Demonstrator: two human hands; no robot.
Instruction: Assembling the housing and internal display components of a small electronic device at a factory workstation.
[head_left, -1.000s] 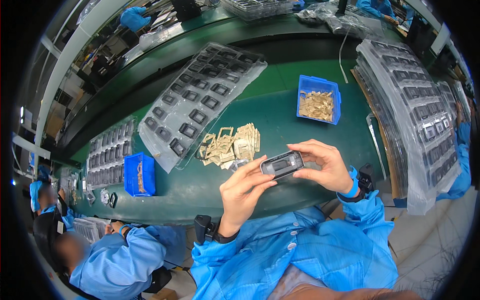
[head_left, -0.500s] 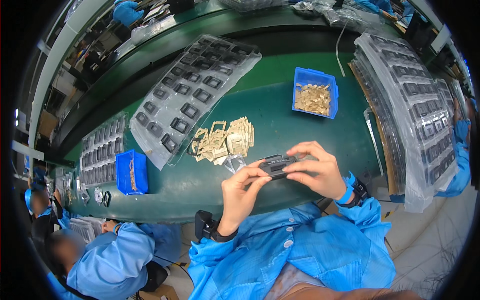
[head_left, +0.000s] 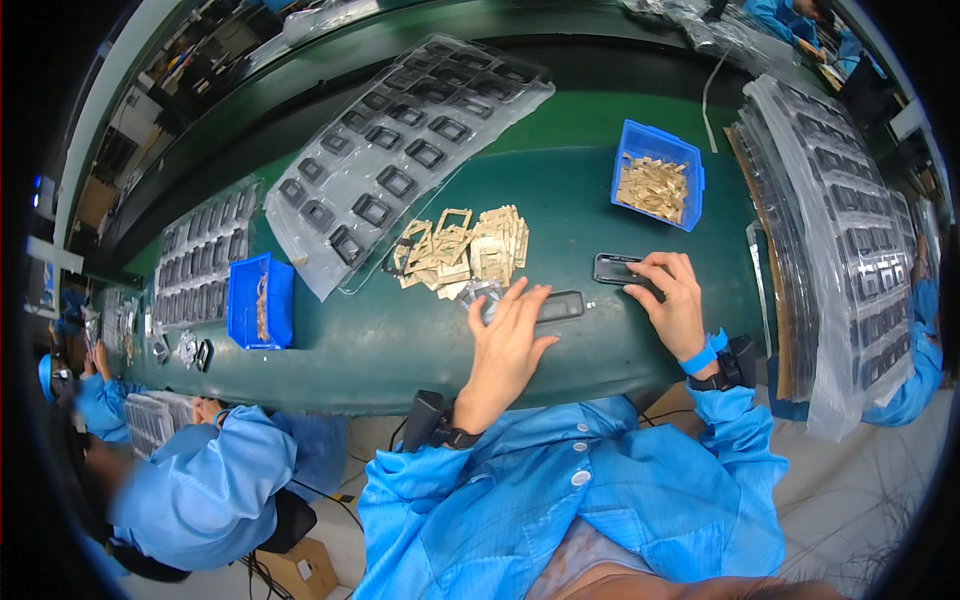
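Note:
My right hand (head_left: 672, 302) pinches the right end of a black rectangular plastic frame (head_left: 612, 268) at the table's surface. To its left, my left hand (head_left: 508, 345) is open with its fingers spread. A second black plastic frame (head_left: 562, 306) lies flat beside those fingers, partly hidden behind them. Small clear-and-silver film pieces (head_left: 484, 293) lie just beyond the left fingertips. Past them is a loose heap of tan, paper-backed frame-shaped pieces (head_left: 500, 245).
A blue bin (head_left: 692, 220) of tan scraps stands at the far right, another blue bin (head_left: 262, 335) at the left. A large tray of black frames (head_left: 330, 265) lies far left; stacked trays (head_left: 830, 300) rise on the right. A co-worker (head_left: 210, 480) sits at left.
The hands held one black part together; now they are apart. The right hand moved right and away with a frame, another frame lies on the table, and the left hand's fingers have spread.

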